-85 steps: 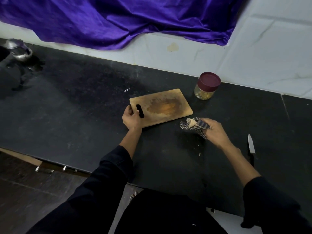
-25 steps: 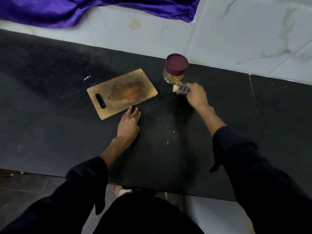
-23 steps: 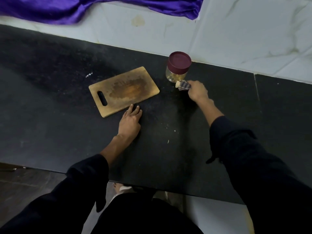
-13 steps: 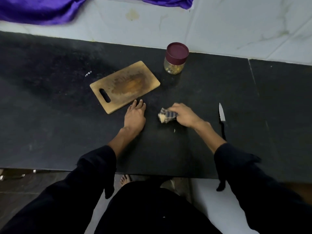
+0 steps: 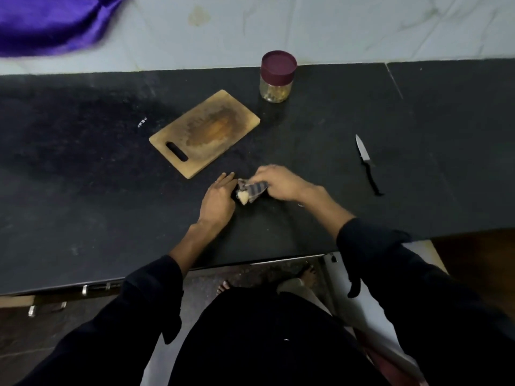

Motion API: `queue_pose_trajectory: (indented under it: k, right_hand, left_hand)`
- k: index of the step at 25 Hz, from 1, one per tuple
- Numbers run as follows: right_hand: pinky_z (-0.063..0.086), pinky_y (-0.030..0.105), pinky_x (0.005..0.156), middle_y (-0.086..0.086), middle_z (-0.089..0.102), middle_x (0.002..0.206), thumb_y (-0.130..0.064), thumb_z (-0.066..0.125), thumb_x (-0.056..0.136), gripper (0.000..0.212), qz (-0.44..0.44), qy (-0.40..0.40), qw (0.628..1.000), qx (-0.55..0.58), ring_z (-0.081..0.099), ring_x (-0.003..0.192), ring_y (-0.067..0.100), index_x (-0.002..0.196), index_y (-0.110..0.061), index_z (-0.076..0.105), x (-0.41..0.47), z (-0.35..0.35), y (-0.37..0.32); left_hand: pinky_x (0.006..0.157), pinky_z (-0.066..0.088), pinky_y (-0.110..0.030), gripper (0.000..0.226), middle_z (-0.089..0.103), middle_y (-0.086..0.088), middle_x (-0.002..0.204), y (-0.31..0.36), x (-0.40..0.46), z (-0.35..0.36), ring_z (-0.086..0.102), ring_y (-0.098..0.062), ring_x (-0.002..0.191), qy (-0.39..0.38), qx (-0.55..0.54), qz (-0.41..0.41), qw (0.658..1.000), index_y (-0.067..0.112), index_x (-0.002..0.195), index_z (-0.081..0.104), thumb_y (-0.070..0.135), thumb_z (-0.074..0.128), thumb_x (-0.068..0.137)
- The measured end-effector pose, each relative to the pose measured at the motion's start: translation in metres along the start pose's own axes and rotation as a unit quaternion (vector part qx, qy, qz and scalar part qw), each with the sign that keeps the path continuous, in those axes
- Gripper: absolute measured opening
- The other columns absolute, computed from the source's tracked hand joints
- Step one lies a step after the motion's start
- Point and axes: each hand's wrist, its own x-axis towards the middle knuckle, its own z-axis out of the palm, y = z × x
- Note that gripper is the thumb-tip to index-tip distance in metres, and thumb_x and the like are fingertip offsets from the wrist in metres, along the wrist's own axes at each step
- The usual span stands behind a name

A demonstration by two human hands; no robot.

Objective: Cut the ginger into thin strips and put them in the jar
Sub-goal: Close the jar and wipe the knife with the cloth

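Note:
My right hand grips a striped cloth low over the black counter, with a pale lump showing at the cloth's left end. My left hand lies flat on the counter, fingers straight, right beside the cloth. The wooden cutting board is bare and sits just beyond both hands. A glass jar with a maroon lid on stands behind the board, holding some yellowish pieces. A small knife with a black handle lies to the right, apart from both hands.
The black counter runs left to right, its front edge just below my forearms. A purple cloth hangs on the pale tiled wall at the upper left. Below the counter edge are floor and feet.
My right hand carried the cloth from beside the jar back toward me and then left, until it met my left hand. My left hand stayed flat near the board's front edge.

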Motion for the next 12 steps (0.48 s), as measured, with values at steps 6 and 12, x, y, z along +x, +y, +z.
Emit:
queue_pose_trajectory:
  k: [6, 12]
  right_hand:
    - [0.039, 0.033, 0.093, 0.004, 0.068, 0.111, 0.005, 0.056, 0.078, 0.041, -0.057, -0.145, 0.977, -0.148, 0.056, 0.109, 0.025, 0.107, -0.017, 0.076, -0.083, 0.01, 0.025]
    - [0.04, 0.027, 0.077, 0.007, 0.067, 0.091, 0.023, 0.044, 0.062, 0.053, 0.018, 0.014, 0.998, 0.057, 0.06, 0.086, 0.019, 0.095, -0.002, 0.077, -0.065, -0.039, 0.066]
  left_hand:
    - [0.118, 0.015, -0.028, 0.064, 0.04, -0.009, 0.15, 0.017, 0.002, 0.005, 0.025, -0.021, 0.144, 0.003, -0.008, 0.01, 1.0, 0.003, 0.138, 0.049, -0.018, 0.041, 0.078]
    - [0.118, 0.016, -0.028, 0.067, 0.036, -0.01, 0.152, 0.039, 0.011, 0.013, 0.024, -0.021, 0.145, 0.003, -0.022, 0.011, 1.0, 0.005, 0.142, 0.042, -0.018, 0.04, 0.079]
